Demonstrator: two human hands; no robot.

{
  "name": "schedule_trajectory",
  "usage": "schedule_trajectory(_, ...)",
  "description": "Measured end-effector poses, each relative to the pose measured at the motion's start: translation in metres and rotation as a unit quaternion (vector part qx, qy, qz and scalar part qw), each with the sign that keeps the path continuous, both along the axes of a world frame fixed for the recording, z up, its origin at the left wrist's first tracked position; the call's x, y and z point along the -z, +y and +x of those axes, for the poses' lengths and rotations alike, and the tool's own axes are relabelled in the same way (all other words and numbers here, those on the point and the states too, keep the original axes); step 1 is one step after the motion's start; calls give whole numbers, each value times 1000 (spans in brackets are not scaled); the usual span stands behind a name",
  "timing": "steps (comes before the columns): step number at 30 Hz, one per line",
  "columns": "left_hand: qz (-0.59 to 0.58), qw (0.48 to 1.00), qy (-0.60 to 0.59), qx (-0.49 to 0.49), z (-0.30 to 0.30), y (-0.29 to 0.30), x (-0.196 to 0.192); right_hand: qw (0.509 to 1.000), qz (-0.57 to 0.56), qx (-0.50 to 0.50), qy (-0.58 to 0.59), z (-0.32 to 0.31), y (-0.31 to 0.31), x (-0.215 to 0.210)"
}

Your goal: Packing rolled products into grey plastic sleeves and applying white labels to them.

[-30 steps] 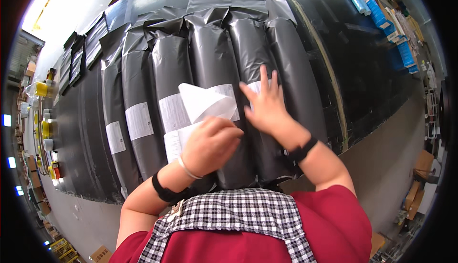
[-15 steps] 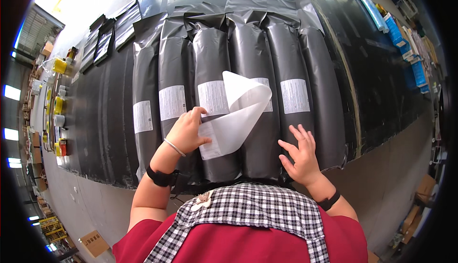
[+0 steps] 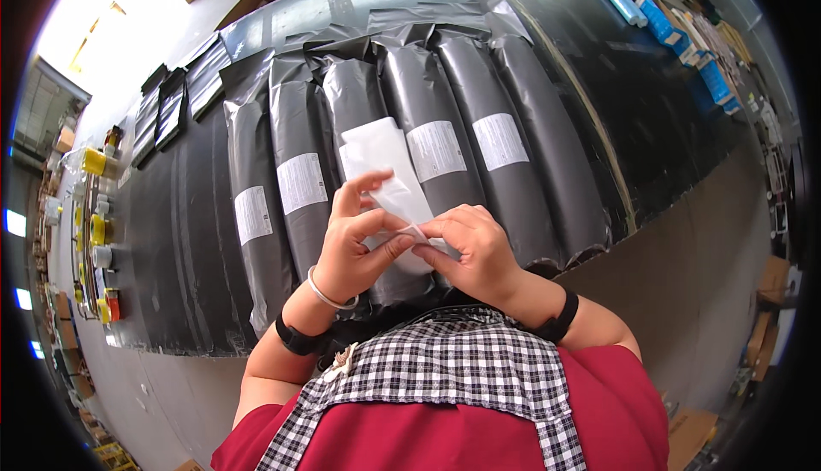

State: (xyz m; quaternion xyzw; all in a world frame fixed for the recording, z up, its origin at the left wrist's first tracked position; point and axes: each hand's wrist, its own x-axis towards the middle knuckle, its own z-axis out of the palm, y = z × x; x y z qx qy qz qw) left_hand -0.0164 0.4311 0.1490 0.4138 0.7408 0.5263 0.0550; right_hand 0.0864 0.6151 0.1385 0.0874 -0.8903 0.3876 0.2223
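My left hand (image 3: 355,244) and my right hand (image 3: 469,253) meet over a white label sheet (image 3: 385,172), both pinching its near end with the fingertips. The sheet stands up from the hands over the middle one of several long grey poly-bag parcels (image 3: 355,103) lying side by side on a black table (image 3: 650,112). Most of the parcels carry a white rectangular label, such as the label (image 3: 436,150) on the parcel to the right and the label (image 3: 301,182) on the one to the left. The middle parcel's own face is hidden behind the sheet.
Flat empty grey bags (image 3: 175,103) lie at the table's far left. A shelf with yellow tape rolls and small items (image 3: 92,232) runs along the left edge. Blue packages (image 3: 676,26) sit at the far right. Cardboard boxes (image 3: 774,279) stand on the floor at right.
My right hand came off the parcels and rose to join the left one on the white sheet. The sheet, curled over half a second ago, now stands straighter between both hands.
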Motion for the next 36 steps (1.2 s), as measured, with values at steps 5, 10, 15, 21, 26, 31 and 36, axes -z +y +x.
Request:
schedule_trajectory(5, -80, 988, 116, 67, 5, 12, -4, 1000, 12, 13, 26, 23, 16, 1)
schedule_trajectory(10, -47, 990, 134, 24, 31, 47, -3, 997, -25, 29, 63, 40, 47, -1)
schedule_trajectory(15, -84, 985, 148, -9, 62, 94, -11, 992, -21, 10, 120, 56, 98, 3)
schedule_trajectory(21, -95, 983, 139, -68, 102, 154, -3, 993, -24, -19, 113, 82, 166, 10)
schedule_trajectory(26, -137, 969, 188, -77, 123, 190, -9, 993, -83, -22, 78, 91, 203, 14)
schedule_trajectory(31, -136, 976, 145, -87, 128, 215, -14, 989, -52, -63, 124, 88, 231, 18)
schedule_trajectory(36, -135, 985, 86, -68, 113, 221, -7, 994, -69, -53, 71, 76, 235, 24)
